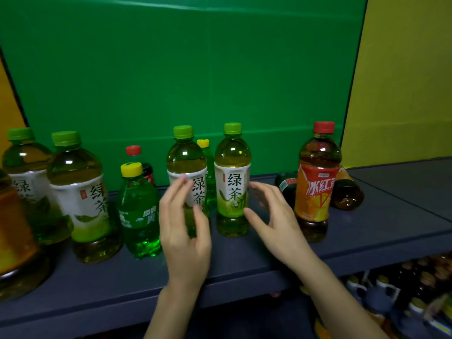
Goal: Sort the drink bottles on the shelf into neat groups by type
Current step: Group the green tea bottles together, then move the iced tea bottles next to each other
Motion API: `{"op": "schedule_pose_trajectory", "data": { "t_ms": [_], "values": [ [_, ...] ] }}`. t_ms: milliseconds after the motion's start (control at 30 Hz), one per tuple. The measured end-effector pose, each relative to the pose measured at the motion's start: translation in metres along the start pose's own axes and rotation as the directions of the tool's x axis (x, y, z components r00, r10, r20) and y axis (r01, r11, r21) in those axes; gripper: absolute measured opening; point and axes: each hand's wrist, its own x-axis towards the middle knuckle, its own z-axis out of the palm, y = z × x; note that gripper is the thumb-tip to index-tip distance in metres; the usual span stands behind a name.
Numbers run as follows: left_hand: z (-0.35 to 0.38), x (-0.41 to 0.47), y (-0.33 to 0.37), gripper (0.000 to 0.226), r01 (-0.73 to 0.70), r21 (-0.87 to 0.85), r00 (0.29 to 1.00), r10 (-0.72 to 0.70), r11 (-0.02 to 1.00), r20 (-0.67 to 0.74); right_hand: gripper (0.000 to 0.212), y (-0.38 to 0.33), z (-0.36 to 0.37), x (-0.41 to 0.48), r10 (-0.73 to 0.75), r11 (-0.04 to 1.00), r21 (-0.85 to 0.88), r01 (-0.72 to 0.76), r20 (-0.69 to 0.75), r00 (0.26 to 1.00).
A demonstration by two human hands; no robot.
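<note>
Near edge: both forearms reach in from below, over the front lip of the dark blue shelf (244, 260).

L hand (186, 231): fingers spread, thumb apart from the rest, raised in front of the middle green tea bottle (187, 172). Blurred; contact w/ the bottle cannot be told. Nothing gripped.

R hand (276, 223): fingers spread, palm turned left, just beside the right green tea bottle (232, 182). Thumb tip near the lower label; contact cannot be told. Nothing gripped.

Front row, left to right:
- Amber bottle (14, 236), cut off by the frame edge, closest to camera.
- Large green tea bottle (80, 196), upright, green cap.
- Second large green tea bottle (27, 177) behind and left of it.
- Green soda bottle (139, 211), yellow cap, upright, between the large tea and L hand.
- The two mid-size green tea bottles, upright, side by side, approx. center of shelf.
- Iced tea bottle (315, 184), orange label, red cap, upright, right of R hand.

Rear row:
- Cola bottle (141, 165), red cap, behind the soda.
- Another yellow-cap soda bottle (208, 172), between and behind the two center teas.
- Dark bottle (286, 187) lying on its side, behind the iced tea, left.
- Brown bottle (347, 192) lying on its side, behind the iced tea, right.

Backdrop: green panel (195, 69); yellow panel (403, 81) at right.
</note>
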Motion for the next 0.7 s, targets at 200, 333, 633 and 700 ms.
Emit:
{"op": "schedule_pose_trajectory", "data": {
  "t_ms": [200,333,633,700],
  "values": [
    [0.024,-0.006,0.021,0.017,-0.039,-0.174,0.942,0.094,0.984,0.321,0.023,-0.001,-0.062,-0.038,-0.011,0.996,-0.085,0.010,-0.009,1.000],
    [0.054,-0.012,0.026,0.019,0.152,-0.217,0.866,-0.024,0.964,0.500,0.023,0.015,-0.112,-0.045,0.060,0.995,-0.077,-0.064,-0.060,0.996],
    [0.118,-0.001,0.013,0.041,0.106,0.063,0.689,-0.119,0.992,0.715,0.029,0.100,-0.193,0.006,0.160,0.979,-0.116,-0.165,-0.053,0.986],
    [0.128,0.004,0.011,0.051,0.031,0.115,0.643,-0.108,0.993,0.758,0.029,0.115,-0.203,0.021,0.160,0.972,-0.176,-0.158,-0.001,0.987]
  ]
}}
